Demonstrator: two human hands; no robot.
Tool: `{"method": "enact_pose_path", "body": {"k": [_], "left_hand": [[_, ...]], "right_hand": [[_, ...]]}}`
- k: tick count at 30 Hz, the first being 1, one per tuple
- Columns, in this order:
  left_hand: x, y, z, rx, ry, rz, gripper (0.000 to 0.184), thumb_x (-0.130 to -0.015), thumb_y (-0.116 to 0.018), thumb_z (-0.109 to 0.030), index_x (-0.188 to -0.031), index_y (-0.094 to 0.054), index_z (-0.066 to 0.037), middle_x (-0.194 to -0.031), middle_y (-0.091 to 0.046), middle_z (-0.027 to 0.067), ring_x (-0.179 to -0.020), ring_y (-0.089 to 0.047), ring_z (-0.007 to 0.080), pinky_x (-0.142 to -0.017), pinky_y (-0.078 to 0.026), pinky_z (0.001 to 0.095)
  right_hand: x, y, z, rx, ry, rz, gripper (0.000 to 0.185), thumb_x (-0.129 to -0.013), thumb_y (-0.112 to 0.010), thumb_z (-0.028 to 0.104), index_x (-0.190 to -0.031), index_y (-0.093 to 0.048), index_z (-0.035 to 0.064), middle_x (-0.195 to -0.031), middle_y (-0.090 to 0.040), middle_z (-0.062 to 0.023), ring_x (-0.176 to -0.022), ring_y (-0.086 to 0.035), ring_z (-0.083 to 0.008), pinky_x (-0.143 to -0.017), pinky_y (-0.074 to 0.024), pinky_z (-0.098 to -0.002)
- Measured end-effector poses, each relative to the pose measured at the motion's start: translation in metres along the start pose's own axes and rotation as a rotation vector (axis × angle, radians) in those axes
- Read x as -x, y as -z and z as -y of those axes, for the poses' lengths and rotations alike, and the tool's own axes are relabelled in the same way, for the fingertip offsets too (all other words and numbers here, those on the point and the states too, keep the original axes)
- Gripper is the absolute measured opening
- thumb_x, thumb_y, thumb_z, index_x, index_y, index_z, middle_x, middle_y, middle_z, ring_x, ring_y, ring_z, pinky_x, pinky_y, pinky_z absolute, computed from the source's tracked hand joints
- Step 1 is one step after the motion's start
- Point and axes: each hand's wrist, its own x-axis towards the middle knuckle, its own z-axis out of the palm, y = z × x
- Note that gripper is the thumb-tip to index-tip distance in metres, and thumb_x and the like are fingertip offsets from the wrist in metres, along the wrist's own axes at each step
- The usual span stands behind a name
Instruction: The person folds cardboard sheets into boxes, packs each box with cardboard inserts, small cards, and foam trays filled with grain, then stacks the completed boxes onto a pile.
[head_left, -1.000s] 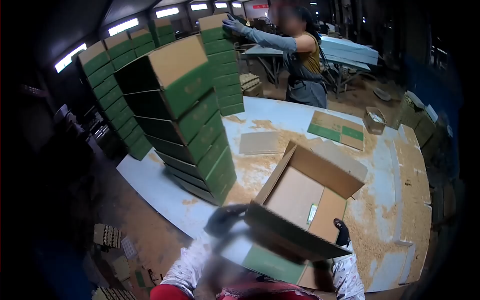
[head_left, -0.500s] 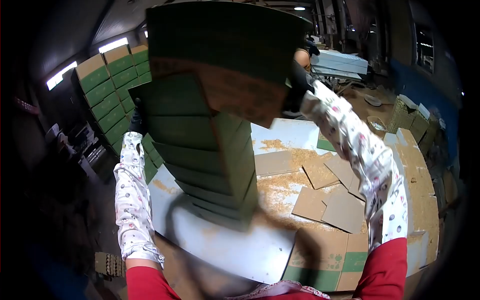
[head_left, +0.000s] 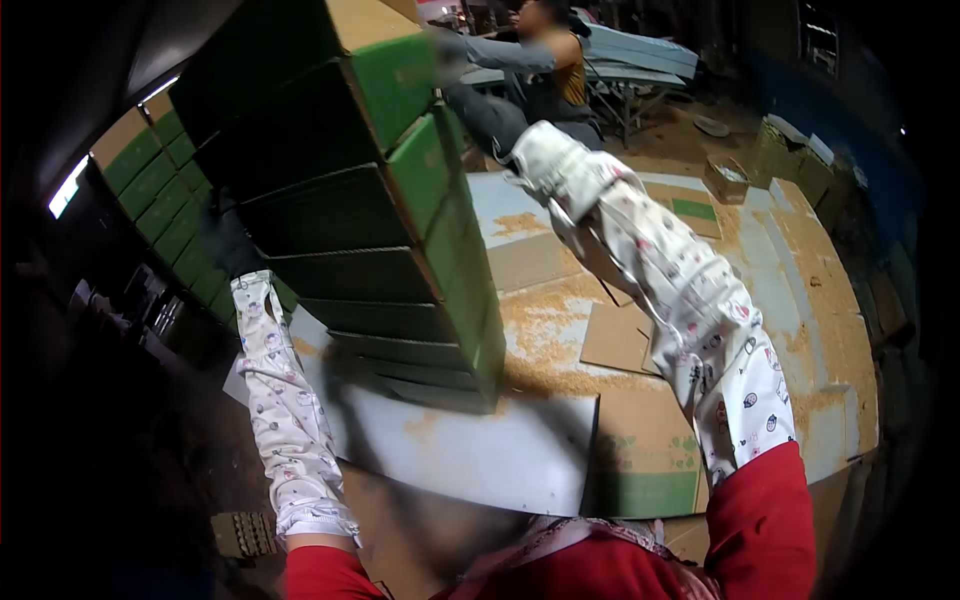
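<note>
A tall stack of green and brown cardboard boxes (head_left: pixel 350 215) stands on the white table in front of me. My left hand (head_left: pixel 230 238), in a dark glove, is against the left side of the stack; its fingers are too dark to make out. My right hand (head_left: pixel 485 118), also gloved, reaches to the right side of the stack near its upper boxes, with the fingertips partly hidden. A flat green and brown cardboard piece (head_left: pixel 645 455) lies at the near edge of the table.
Loose cardboard sheets (head_left: pixel 615 338) and sawdust lie on the white table (head_left: pixel 480 450). Across it stands a co-worker (head_left: pixel 545 60) with gloved arms raised. More stacked boxes (head_left: pixel 155 195) are at the left, a small open box (head_left: pixel 726 180) at the far right.
The box that was held in front of me was lifted and now tops the stack. Both hands have come down along the stack's sides, and the view has shifted.
</note>
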Motion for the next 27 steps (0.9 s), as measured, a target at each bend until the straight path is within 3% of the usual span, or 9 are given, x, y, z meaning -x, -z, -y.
{"method": "enact_pose_path", "body": {"k": [3,7,9,11,13,17,21,24,27], "left_hand": [[0.116,0.017,-0.062,0.224,-0.084,-0.006,0.028,-0.079,-0.06,-0.005,-0.104,-0.053,0.004,-0.092,-0.058,0.0106,-0.087,-0.055,0.0199,-0.077,-0.046,0.0296],[0.385,0.044,-0.096,0.151,-0.102,0.787,0.023,-0.073,-0.066,-0.004,-0.094,-0.059,-0.003,-0.095,-0.061,0.0092,-0.087,-0.058,0.0199,-0.079,-0.046,0.0324],[0.5,0.062,-0.129,0.148,0.137,1.173,0.02,-0.071,-0.066,-0.006,-0.09,-0.061,-0.005,-0.086,-0.063,0.0103,-0.081,-0.06,0.0231,-0.072,-0.047,0.0304],[0.585,0.082,-0.143,-0.04,0.439,1.279,0.023,-0.072,-0.065,-0.015,-0.093,-0.061,-0.005,-0.082,-0.062,0.0117,-0.079,-0.059,0.0266,-0.072,-0.047,0.0341],[0.64,0.091,-0.153,-0.28,0.628,1.313,0.029,-0.072,-0.064,-0.025,-0.094,-0.061,-0.006,-0.081,-0.06,0.0125,-0.078,-0.058,0.0298,-0.071,-0.047,0.0385],[0.668,0.083,-0.182,-0.538,0.52,1.334,0.037,-0.069,-0.064,-0.029,-0.097,-0.053,-0.009,-0.091,-0.053,0.0142,-0.082,-0.054,0.0352,-0.072,-0.044,0.0447],[0.688,0.072,-0.181,-0.617,0.477,0.975,0.038,-0.069,-0.067,-0.037,-0.084,-0.055,-0.004,-0.082,-0.056,0.0158,-0.078,-0.055,0.0359,-0.068,-0.044,0.0447],[0.654,0.054,-0.201,-0.413,0.638,0.783,0.034,-0.074,-0.064,-0.034,-0.072,-0.057,-0.001,-0.073,-0.056,0.016,-0.068,-0.055,0.0316,-0.064,-0.044,0.0393],[0.617,0.019,-0.263,-0.303,0.44,0.495,0.05,-0.069,-0.07,-0.034,-0.101,-0.052,0.0,-0.103,-0.052,0.0193,-0.094,-0.05,0.0288,-0.083,-0.039,0.039]], "right_hand": [[0.177,-0.031,0.009,0.037,-0.393,0.098,0.052,-0.089,-0.042,0.043,-0.131,-0.035,0.0139,-0.131,-0.042,-0.0133,-0.114,-0.047,-0.031,-0.096,-0.0359,-0.0361],[0.484,-0.011,-0.083,-0.185,-1.111,-0.027,0.052,-0.084,-0.051,0.044,-0.124,-0.046,0.0115,-0.117,-0.054,-0.0141,-0.105,-0.053,-0.0298,-0.092,-0.0398,-0.034],[0.609,0.034,-0.071,0.385,-1.52,-0.289,0.054,-0.078,-0.054,0.042,-0.118,-0.049,0.0055,-0.113,-0.054,-0.0201,-0.102,-0.054,-0.0343,-0.089,-0.0414,-0.0383],[0.8,0.047,-0.104,0.552,-1.551,-0.605,0.053,-0.076,-0.055,0.04,-0.116,-0.05,0.0055,-0.111,-0.054,-0.0206,-0.101,-0.053,-0.0351,-0.088,-0.0415,-0.04],[0.851,0.053,-0.072,0.369,-1.753,-0.387,0.052,-0.073,-0.058,0.034,-0.115,-0.05,0.0042,-0.11,-0.053,-0.0214,-0.1,-0.053,-0.0353,-0.086,-0.0417,-0.0414],[0.8,0.059,-0.023,0.75,-1.514,-0.358,0.049,-0.065,-0.065,0.025,-0.106,-0.051,0.0007,-0.104,-0.052,-0.0219,-0.097,-0.049,-0.0394,-0.084,-0.0413,-0.0441],[0.816,0.07,-0.033,0.586,-1.538,-0.342,0.049,-0.066,-0.067,0.029,-0.099,-0.051,-0.0033,-0.1,-0.052,-0.0256,-0.095,-0.05,-0.0398,-0.083,-0.0411,-0.0428],[0.853,0.086,-0.039,-0.72,-1.165,-1.048,0.038,-0.085,-0.054,0.028,-0.109,-0.052,-0.0011,-0.111,-0.055,-0.0168,-0.102,-0.052,-0.0281,-0.084,-0.0421,-0.0335],[0.77,0.139,0.032,-1.129,-0.97,-0.926,0.044,-0.083,-0.056,0.03,-0.115,-0.049,0.0005,-0.112,-0.055,-0.0168,-0.102,-0.053,-0.0271,-0.084,-0.0428,-0.0335]]}}
